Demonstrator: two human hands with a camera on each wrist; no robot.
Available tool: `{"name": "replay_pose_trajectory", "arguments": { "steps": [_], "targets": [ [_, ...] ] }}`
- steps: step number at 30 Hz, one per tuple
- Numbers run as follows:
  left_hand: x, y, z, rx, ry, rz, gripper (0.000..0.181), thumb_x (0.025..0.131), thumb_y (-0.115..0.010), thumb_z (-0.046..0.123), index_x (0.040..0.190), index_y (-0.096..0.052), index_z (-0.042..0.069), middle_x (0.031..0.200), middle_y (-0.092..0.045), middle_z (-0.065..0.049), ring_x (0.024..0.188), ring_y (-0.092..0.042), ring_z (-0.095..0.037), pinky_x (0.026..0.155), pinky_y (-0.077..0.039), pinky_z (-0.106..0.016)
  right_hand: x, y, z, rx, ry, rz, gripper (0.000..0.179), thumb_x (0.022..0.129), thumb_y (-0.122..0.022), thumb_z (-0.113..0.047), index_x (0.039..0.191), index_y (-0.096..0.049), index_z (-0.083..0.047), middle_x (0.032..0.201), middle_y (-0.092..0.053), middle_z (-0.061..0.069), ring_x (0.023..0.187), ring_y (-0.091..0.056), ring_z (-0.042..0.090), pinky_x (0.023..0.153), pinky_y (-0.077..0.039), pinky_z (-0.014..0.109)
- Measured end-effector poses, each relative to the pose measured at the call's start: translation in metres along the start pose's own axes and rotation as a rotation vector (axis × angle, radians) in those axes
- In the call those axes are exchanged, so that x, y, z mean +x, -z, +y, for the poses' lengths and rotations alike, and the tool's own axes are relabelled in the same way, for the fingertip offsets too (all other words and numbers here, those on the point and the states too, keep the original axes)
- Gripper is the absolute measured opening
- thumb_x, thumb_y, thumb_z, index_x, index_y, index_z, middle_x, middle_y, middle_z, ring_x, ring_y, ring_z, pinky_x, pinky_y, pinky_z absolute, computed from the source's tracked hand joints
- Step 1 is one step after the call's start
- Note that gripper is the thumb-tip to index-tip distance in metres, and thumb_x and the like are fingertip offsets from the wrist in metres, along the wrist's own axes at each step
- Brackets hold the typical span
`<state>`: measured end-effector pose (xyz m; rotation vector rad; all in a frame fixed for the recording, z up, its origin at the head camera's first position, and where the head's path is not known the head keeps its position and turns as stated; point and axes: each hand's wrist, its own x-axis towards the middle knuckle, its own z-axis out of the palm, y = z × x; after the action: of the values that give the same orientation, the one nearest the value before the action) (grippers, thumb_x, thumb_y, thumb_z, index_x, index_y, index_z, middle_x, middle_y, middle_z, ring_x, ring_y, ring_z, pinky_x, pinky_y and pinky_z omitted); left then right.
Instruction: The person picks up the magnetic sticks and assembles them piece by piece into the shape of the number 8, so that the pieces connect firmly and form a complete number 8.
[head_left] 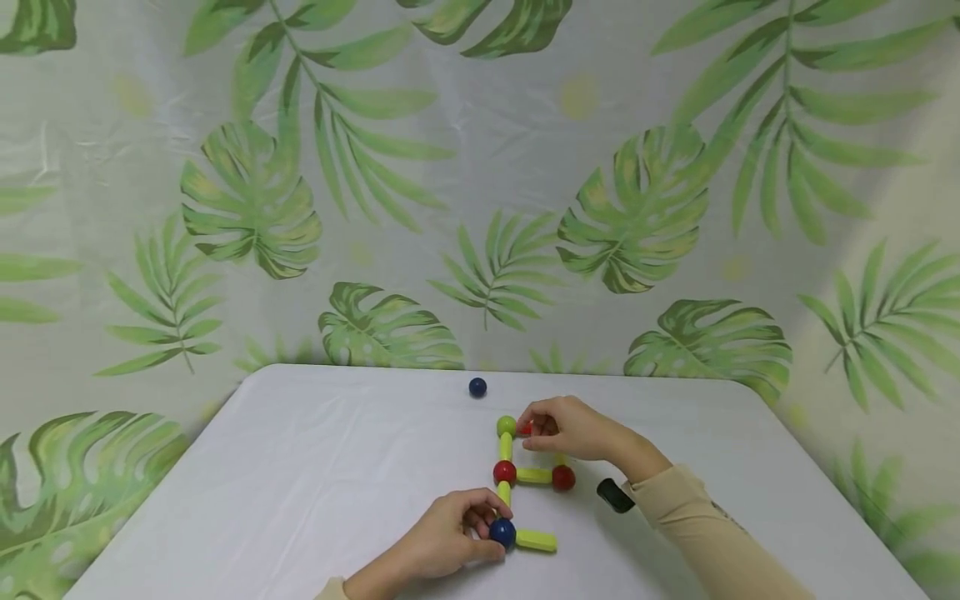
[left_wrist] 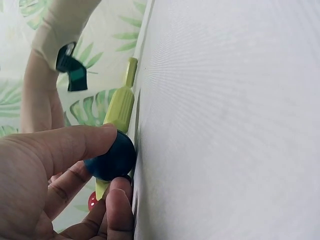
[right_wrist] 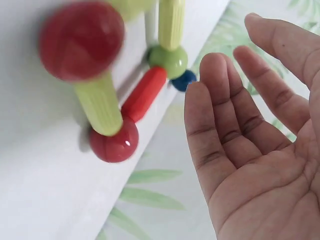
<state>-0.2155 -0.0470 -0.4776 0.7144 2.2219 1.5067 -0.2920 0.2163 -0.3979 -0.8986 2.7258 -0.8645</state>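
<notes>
A figure of balls and rods lies on the white table. My left hand [head_left: 453, 533] pinches the blue ball [head_left: 502, 533] at its near corner, thumb and fingers on either side in the left wrist view. A yellow-green rod [head_left: 537, 541] points right from that ball. Farther up are a red ball [head_left: 505, 472], a second red ball [head_left: 563, 477] and a green ball [head_left: 507, 426], linked by rods. Over the red rod [right_wrist: 145, 95] hovers my right hand [head_left: 573, 429], holding nothing. Its fingers are apart from the pieces in the right wrist view. It hides the far right corner from the head view.
A loose blue ball [head_left: 477, 387] sits near the table's far edge, beyond the green ball. The white table [head_left: 300, 467] reaches back to a leaf-patterned cloth [head_left: 390, 183]. A dark strap piece [head_left: 615, 496] hangs by the right sleeve.
</notes>
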Motion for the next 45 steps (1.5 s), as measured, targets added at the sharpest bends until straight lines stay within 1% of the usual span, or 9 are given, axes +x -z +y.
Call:
{"name": "replay_pose_trajectory", "arguments": {
  "steps": [6, 12, 14, 21, 24, 28, 31, 34, 45],
  "targets": [
    [0.002, 0.0, 0.001, -0.011, 0.007, -0.007, 0.032, 0.087, -0.087, 0.004, 0.114, -0.074, 0.015, 0.095, -0.065, 0.0, 0.084, -0.059, -0.011, 0.068, -0.045, -0.017, 0.029, 0.01, 0.005, -0.024, -0.054, 0.001, 0.028, 0.101, -0.076, -0.016, 0.125, -0.072, -0.003, 0.088, -0.069, 0.001, 0.077, -0.06, 0.011, 0.07, -0.052, 0.024],
    [0.003, -0.002, 0.001, -0.024, 0.05, -0.002, 0.031, 0.087, -0.088, 0.006, 0.113, -0.075, 0.018, 0.096, -0.065, 0.001, 0.084, -0.059, -0.012, 0.068, -0.045, -0.017, 0.057, 0.01, 0.005, -0.077, -0.113, -0.012, 0.029, 0.099, -0.078, -0.02, 0.125, -0.072, -0.007, 0.092, -0.069, 0.001, 0.086, -0.063, 0.013, 0.083, -0.057, 0.03],
    [0.003, -0.003, 0.001, -0.023, 0.049, -0.003, 0.031, 0.087, -0.088, 0.006, 0.112, -0.075, 0.018, 0.096, -0.065, 0.001, 0.083, -0.058, -0.011, 0.068, -0.045, -0.017, 0.065, 0.009, 0.005, -0.097, -0.122, -0.016, 0.03, 0.099, -0.078, -0.019, 0.125, -0.072, -0.007, 0.095, -0.07, 0.003, 0.089, -0.065, 0.015, 0.086, -0.058, 0.032],
    [0.001, -0.003, -0.001, -0.021, 0.046, -0.006, 0.03, 0.087, -0.088, 0.007, 0.112, -0.075, 0.019, 0.094, -0.065, 0.001, 0.082, -0.058, -0.01, 0.067, -0.045, -0.017, 0.09, 0.004, 0.002, -0.136, -0.161, -0.006, 0.042, 0.099, -0.078, -0.018, 0.138, -0.067, -0.006, 0.118, -0.073, 0.019, 0.101, -0.069, 0.025, 0.092, -0.06, 0.04],
    [-0.001, -0.003, -0.002, -0.027, 0.048, -0.004, 0.03, 0.087, -0.088, 0.006, 0.112, -0.075, 0.017, 0.094, -0.065, 0.002, 0.082, -0.058, -0.009, 0.066, -0.044, -0.016, 0.1, 0.0, 0.0, -0.166, -0.178, -0.007, 0.048, 0.099, -0.078, -0.018, 0.144, -0.064, -0.009, 0.128, -0.071, 0.022, 0.107, -0.069, 0.028, 0.094, -0.059, 0.041],
    [-0.002, -0.002, -0.001, -0.03, 0.029, -0.005, 0.03, 0.087, -0.088, 0.007, 0.113, -0.074, 0.016, 0.094, -0.065, 0.003, 0.081, -0.058, -0.007, 0.067, -0.045, -0.016, 0.108, -0.005, -0.003, -0.186, -0.191, -0.007, 0.054, 0.099, -0.078, -0.015, 0.15, -0.06, -0.01, 0.138, -0.069, 0.022, 0.123, -0.067, 0.034, 0.103, -0.057, 0.045],
    [-0.001, -0.001, -0.002, -0.035, 0.012, -0.01, 0.03, 0.087, -0.087, 0.007, 0.113, -0.075, 0.017, 0.094, -0.065, 0.003, 0.08, -0.058, -0.005, 0.067, -0.045, -0.015, 0.113, -0.01, -0.004, -0.194, -0.208, -0.003, 0.058, 0.099, -0.078, -0.014, 0.153, -0.057, -0.008, 0.15, -0.062, 0.022, 0.141, -0.057, 0.039, 0.116, -0.049, 0.052],
    [0.0, 0.0, -0.004, -0.052, 0.011, -0.013, 0.03, 0.087, -0.087, 0.006, 0.113, -0.075, 0.017, 0.094, -0.065, 0.003, 0.08, -0.058, -0.005, 0.066, -0.045, -0.015, 0.119, -0.016, -0.002, -0.217, -0.227, -0.002, 0.06, 0.099, -0.077, -0.015, 0.155, -0.055, -0.008, 0.157, -0.056, 0.022, 0.149, -0.049, 0.041, 0.123, -0.042, 0.054],
    [0.001, 0.0, -0.004, -0.033, 0.001, -0.016, 0.03, 0.087, -0.088, 0.008, 0.113, -0.075, 0.017, 0.095, -0.066, 0.005, 0.079, -0.058, -0.004, 0.068, -0.046, -0.015, 0.127, -0.025, -0.002, -0.26, -0.199, -0.015, 0.054, 0.1, -0.074, -0.01, 0.151, -0.058, -0.003, 0.156, -0.058, 0.021, 0.15, -0.049, 0.04, 0.126, -0.039, 0.052]
  ]
}}
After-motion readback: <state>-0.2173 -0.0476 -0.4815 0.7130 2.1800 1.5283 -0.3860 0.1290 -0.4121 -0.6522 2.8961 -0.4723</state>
